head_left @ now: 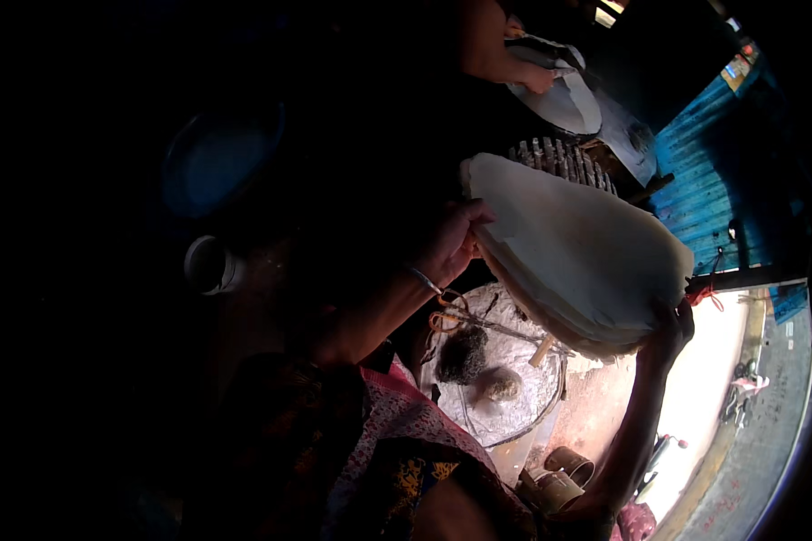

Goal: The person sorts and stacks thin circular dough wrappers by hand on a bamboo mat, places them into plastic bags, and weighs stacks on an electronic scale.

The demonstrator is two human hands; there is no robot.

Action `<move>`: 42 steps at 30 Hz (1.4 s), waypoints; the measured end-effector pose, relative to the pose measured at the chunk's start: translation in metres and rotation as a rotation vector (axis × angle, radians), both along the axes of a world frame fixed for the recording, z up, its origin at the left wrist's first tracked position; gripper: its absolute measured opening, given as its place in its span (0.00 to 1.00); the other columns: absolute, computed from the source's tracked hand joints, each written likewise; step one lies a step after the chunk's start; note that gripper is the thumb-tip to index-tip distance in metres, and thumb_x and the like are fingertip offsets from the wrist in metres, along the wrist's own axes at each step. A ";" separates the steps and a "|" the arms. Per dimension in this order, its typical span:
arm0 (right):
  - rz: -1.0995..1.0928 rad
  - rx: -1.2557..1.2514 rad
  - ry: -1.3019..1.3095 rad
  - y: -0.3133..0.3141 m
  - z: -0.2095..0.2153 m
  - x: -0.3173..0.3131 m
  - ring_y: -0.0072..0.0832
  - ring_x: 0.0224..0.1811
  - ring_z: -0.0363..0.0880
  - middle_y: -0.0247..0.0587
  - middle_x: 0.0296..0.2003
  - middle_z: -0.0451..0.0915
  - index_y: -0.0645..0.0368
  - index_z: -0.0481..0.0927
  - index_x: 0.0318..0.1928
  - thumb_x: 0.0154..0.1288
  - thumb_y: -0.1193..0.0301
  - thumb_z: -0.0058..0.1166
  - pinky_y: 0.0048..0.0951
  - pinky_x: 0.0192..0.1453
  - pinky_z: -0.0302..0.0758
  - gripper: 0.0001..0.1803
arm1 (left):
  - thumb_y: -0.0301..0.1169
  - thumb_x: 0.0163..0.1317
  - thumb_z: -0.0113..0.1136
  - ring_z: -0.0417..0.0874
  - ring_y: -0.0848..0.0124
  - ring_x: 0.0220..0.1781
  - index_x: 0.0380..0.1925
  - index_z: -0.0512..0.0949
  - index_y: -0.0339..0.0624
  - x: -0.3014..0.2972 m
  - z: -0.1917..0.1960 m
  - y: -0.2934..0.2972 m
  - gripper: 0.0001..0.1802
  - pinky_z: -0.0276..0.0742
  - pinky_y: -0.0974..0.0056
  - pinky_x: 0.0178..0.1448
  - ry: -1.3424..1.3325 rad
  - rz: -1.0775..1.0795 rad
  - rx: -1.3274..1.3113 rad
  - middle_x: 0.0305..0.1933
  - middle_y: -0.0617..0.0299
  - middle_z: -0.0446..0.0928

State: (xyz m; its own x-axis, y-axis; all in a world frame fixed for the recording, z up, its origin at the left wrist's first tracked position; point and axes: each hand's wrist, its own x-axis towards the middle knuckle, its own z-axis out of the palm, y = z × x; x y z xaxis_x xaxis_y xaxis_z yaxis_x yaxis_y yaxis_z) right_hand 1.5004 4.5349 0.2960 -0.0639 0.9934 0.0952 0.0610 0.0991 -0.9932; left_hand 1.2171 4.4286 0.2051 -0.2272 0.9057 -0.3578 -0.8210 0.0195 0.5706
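Observation:
Both hands hold a stack of thin, pale, rounded flat sheets (586, 243) up in front of me, tilted, with ragged layered edges on the near side. My left hand (460, 236) pinches the left edge, thumb on top. At the right end, the fingers of my right hand (672, 329) are closed around the rim; shadow hides part of them. Below the stack is a round whitish work surface (514, 422). A dark bristly clump (463, 356) and a pale lump (499, 386) lie on it, beside a long tool with orange looped handles (453, 311).
At the far side another person's hand (537, 79) touches a pale round sheet on a round plate (564, 113). A slatted rack (564, 160) stands behind my stack. Buckets (568, 464) sit at lower right, a white tub (212, 266) at left. Blue corrugated sheeting (708, 171) lines the right.

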 end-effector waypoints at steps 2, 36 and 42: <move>0.078 -0.015 -0.031 -0.048 0.002 -0.009 0.31 0.35 0.73 0.43 0.32 0.74 0.67 0.72 0.37 0.43 0.82 0.48 0.30 0.43 0.70 0.15 | 0.27 0.49 0.51 0.76 0.69 0.38 0.40 0.67 0.28 0.011 -0.003 -0.071 0.18 0.72 0.63 0.44 0.031 0.066 -0.019 0.35 0.57 0.74; 1.295 -0.547 -0.171 -0.723 -0.159 -0.527 0.26 0.32 0.73 0.38 0.30 0.75 0.68 0.73 0.30 0.42 0.84 0.48 0.25 0.41 0.69 0.10 | 0.21 0.42 0.51 0.78 0.67 0.30 0.32 0.72 0.27 -0.229 -0.081 -0.915 0.14 0.75 0.65 0.35 -0.142 1.479 -0.341 0.29 0.58 0.74; 1.463 -0.602 -0.196 -0.779 -0.176 -0.675 0.27 0.29 0.75 0.39 0.28 0.76 0.65 0.73 0.30 0.40 0.84 0.50 0.25 0.37 0.72 0.10 | 0.22 0.44 0.52 0.77 0.70 0.27 0.31 0.73 0.29 -0.308 -0.081 -0.968 0.11 0.74 0.69 0.29 -0.070 1.585 -0.439 0.27 0.60 0.74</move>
State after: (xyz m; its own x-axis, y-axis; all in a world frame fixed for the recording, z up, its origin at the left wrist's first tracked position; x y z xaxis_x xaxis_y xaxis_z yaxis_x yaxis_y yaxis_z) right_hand 0.8256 3.7558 0.1199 -0.9176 -0.0441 -0.3951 0.3955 -0.2019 -0.8960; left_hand 0.9093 3.4609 0.1239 -0.7448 -0.3669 -0.5574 -0.2010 -0.6731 0.7117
